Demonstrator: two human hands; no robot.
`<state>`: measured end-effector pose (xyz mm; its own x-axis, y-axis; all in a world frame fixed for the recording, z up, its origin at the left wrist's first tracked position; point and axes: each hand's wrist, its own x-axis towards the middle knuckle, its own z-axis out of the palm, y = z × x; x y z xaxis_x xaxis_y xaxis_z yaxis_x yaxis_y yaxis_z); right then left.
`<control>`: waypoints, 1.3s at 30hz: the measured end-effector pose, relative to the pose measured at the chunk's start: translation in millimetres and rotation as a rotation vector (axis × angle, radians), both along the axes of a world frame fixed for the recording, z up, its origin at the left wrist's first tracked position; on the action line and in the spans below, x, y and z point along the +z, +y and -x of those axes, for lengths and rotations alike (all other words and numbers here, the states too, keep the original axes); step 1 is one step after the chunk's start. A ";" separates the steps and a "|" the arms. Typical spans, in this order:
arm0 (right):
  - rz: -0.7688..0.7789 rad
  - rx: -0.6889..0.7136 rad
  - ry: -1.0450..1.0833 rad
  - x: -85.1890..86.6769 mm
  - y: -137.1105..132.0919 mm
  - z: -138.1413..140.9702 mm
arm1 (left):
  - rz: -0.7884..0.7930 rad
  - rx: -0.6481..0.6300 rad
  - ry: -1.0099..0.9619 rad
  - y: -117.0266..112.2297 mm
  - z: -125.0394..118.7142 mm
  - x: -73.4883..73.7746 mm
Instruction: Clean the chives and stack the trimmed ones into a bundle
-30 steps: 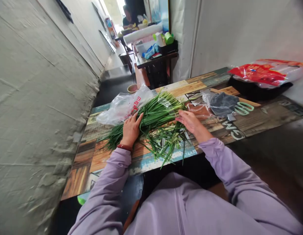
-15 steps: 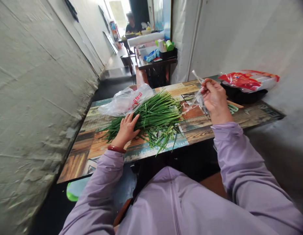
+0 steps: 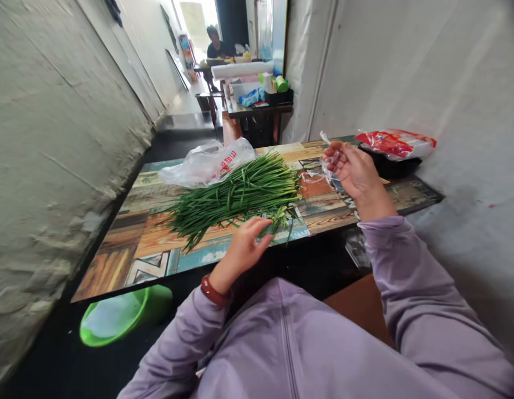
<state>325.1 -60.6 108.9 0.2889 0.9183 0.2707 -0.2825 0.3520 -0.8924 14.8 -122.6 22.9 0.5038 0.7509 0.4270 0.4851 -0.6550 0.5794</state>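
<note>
A: What does the right hand [image 3: 356, 174] have?

B: Its thumb and fingertips are pinched together on some clear plastic [image 3: 324, 137]. One end pokes up above the fingers, and more plastic shows just below them.

A: And the left hand [image 3: 245, 249]?

B: Loosely curved, with a gap between thumb and fingers. It is at the near edge of the bench [image 3: 115, 266], by some loose green scraps [image 3: 281, 215]. I can't tell whether it touches them. A red-brown bracelet [image 3: 215, 291] circles that wrist.

A: Where are the long greens [image 3: 235, 194]?

B: Lying in a heap on the bench just beyond the left hand, dark tips to the left, pale stem ends to the right. The scraps lie along their near side.

A: Farther out?

B: A white bag [image 3: 207, 163] with red print lies right behind the greens. Past the right hand, a red packet [image 3: 398, 143] rests on a black container [image 3: 400, 166]. A green bucket [image 3: 159, 302] shows below the bench's left end. A person [image 3: 217, 49] sits at the far end of the room.
</note>
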 end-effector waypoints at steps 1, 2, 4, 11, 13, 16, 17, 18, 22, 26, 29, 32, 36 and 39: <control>0.039 -0.005 -0.013 -6.6 -2.3 2.7 | 0.006 -0.123 0.051 -6.6 -13.8 -4.0; 0.074 -0.006 -0.027 -14.6 -4.8 5.0 | 0.012 -0.238 0.096 -11.2 -26.9 -9.0; 0.137 0.005 -0.055 -34.1 -10.2 8.6 | 0.003 -0.392 0.175 -13.8 -48.4 -21.4; 0.314 -0.078 -0.240 -110.6 -16.1 10.0 | -0.044 -0.239 0.285 49.1 -37.6 -60.2; 0.327 -0.108 -0.291 -127.7 -11.1 9.3 | -0.025 -0.150 0.282 78.1 -19.1 -62.1; 0.343 -0.138 -0.353 -147.7 -4.0 10.4 | 0.026 -0.101 0.270 115.7 2.4 -60.2; 0.339 -0.144 -0.387 -152.9 -2.8 11.1 | 0.032 -0.092 0.262 125.0 7.0 -59.4; 0.325 -0.147 -0.431 -157.4 -2.3 11.6 | 0.032 -0.089 0.253 132.6 10.6 -58.8; 0.303 -0.120 -0.588 -168.6 -4.6 10.6 | 0.029 -0.113 0.220 151.4 21.0 -59.0; 0.309 -0.137 -0.641 -169.9 -5.7 9.5 | 0.042 -0.045 0.208 164.3 30.1 -59.5; 0.286 -0.140 -0.646 -165.8 -4.5 13.3 | 0.035 -0.003 0.207 168.3 32.7 -58.9; 0.243 -0.164 -0.617 -160.9 -2.8 17.3 | -0.011 -0.012 0.249 162.4 31.6 -57.4; 0.193 -0.176 -0.531 -156.5 -1.2 16.5 | -0.052 -0.063 0.294 144.9 30.1 -50.5; 0.160 -0.219 -0.467 -150.9 -4.6 19.7 | -0.077 -0.078 0.309 126.2 25.0 -37.4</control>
<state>305.4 -65.3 -42.0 0.3601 0.8905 0.2781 0.2222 0.2077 -0.9526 -10.2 3.6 -14.6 0.6733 0.6762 0.2990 0.5769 -0.7334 0.3597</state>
